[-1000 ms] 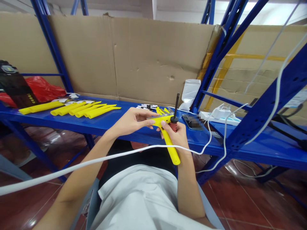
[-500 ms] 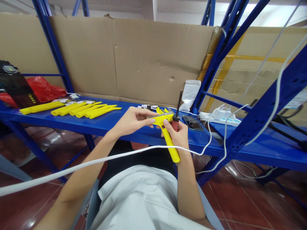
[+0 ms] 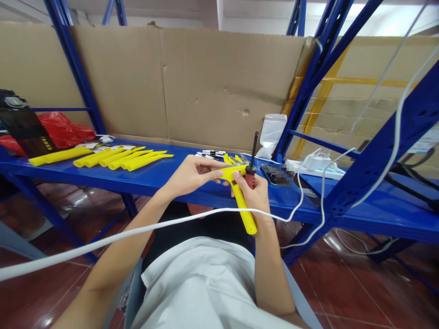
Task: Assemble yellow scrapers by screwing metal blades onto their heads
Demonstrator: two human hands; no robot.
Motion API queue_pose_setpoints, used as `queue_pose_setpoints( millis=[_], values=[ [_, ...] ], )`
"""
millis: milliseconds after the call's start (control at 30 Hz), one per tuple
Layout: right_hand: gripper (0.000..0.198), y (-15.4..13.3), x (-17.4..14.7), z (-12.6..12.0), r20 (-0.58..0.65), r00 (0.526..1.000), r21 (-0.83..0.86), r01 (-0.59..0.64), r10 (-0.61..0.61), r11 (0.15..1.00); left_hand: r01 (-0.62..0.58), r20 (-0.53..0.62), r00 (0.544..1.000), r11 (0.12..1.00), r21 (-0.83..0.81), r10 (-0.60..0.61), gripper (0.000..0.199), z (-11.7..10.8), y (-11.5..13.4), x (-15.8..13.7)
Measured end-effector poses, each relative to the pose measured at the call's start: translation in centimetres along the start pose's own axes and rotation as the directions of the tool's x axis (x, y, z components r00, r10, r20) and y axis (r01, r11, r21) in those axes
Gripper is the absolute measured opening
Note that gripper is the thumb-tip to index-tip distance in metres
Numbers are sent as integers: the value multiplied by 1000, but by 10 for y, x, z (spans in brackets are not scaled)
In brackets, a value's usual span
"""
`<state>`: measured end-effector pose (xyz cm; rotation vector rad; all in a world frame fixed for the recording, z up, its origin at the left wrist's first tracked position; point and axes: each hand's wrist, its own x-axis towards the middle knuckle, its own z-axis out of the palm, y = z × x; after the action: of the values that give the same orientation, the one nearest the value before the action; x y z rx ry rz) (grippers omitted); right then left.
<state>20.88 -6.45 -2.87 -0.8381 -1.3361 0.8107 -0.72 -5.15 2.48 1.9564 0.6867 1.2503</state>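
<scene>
Between my hands, over the front edge of the blue table, is a yellow scraper (image 3: pixel 244 205) with a wide head and a round handle pointing down toward me. My left hand (image 3: pixel 192 176) pinches the left end of its head between thumb and fingers. My right hand (image 3: pixel 255 192) is closed around the red handle of a screwdriver (image 3: pixel 254 148), whose dark shaft points up. The right thumb also presses on the scraper's head. A thin, clear-looking strip shows along the head's top edge. The right fingers behind the scraper are partly hidden.
Several yellow handles (image 3: pixel 132 160) lie on the blue table (image 3: pixel 154 178) at left, near a dark bottle (image 3: pixel 25 125) and red bag (image 3: pixel 66 128). Black-and-white pieces (image 3: pixel 211 154), a phone (image 3: pixel 276 175) and a power strip (image 3: pixel 329 171) lie farther right. A white cable (image 3: pixel 192 218) crosses before me.
The screwdriver's shaft and the scraper's head have shifted very slightly. Both hands keep the same hold.
</scene>
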Motion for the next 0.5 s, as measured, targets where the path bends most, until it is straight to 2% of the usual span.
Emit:
queue_pose_setpoints(
  millis=[300, 500],
  values=[
    [45, 1, 0, -5, 65, 998, 20, 9, -11, 1000, -37, -18, 999, 998, 46, 38, 43, 2, -6, 2],
    [39, -5, -4, -11, 32, 999, 25, 0, -1, 1000, -38, 8, 999, 999, -35, 38, 46, 8, -6, 4]
  ],
)
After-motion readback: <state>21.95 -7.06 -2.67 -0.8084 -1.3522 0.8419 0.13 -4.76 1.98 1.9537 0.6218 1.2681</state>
